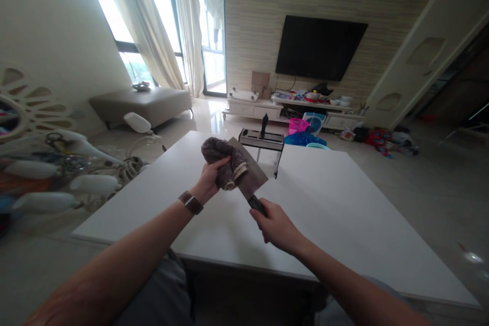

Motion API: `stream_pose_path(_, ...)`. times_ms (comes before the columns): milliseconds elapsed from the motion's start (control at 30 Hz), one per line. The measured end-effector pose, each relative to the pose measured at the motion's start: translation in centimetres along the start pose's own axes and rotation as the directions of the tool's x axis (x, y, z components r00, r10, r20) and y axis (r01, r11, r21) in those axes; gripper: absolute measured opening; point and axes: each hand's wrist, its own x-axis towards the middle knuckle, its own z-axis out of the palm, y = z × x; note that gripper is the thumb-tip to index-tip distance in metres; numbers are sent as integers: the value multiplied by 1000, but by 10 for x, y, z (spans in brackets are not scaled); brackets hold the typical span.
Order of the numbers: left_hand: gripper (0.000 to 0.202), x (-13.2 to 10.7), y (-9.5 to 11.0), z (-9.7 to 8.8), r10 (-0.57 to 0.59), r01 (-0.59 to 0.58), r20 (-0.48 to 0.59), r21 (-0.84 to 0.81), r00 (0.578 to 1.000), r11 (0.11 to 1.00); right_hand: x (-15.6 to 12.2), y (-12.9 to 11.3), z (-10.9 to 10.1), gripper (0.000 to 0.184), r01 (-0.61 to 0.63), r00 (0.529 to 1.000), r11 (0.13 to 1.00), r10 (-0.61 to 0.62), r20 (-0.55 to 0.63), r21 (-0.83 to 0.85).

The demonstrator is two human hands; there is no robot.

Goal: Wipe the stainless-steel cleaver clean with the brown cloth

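Note:
My left hand (pixel 209 179) is closed on a bunched grey-brown cloth (pixel 218 155), its thumb lying over the folds. The cloth wraps over part of a wide metal blade. That blade belongs to a cleaver (pixel 252 178), whose black handle sits in the closed fingers of my right hand (pixel 275 224). Both hands are raised over the white table (pixel 324 224), with the cleaver slanting from upper left to lower right. Just beyond the blade stands a knife rack (pixel 262 137) with a metal frame; a black handle sticks up from its top.
Behind the table are a pink basket (pixel 298 126) and a blue tub (pixel 303 139). A low TV cabinet (pixel 263 111) runs along the far wall under a television (pixel 321 47). At left are an ottoman (pixel 141 104) and a pile of white lamp parts (pixel 93 183).

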Motion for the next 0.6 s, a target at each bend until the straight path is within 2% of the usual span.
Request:
stream_pose_path(100, 35, 10, 7, -7, 25, -25, -37, -15, 999, 1000, -1, 0, 1, 23, 12, 1000, 1000, -12, 12, -1)
stream_pose_path(300, 40, 19, 18, -19, 96, -99, 30, 105, 995, 990, -1, 1, -6, 23, 16, 999, 1000, -16, 37, -10)
stream_pose_path(600, 43, 26, 28, -34, 148, -158, 59, 239, 987, 958, 4, -1, -57, 22, -11, 980, 1000, 9, 200, 5)
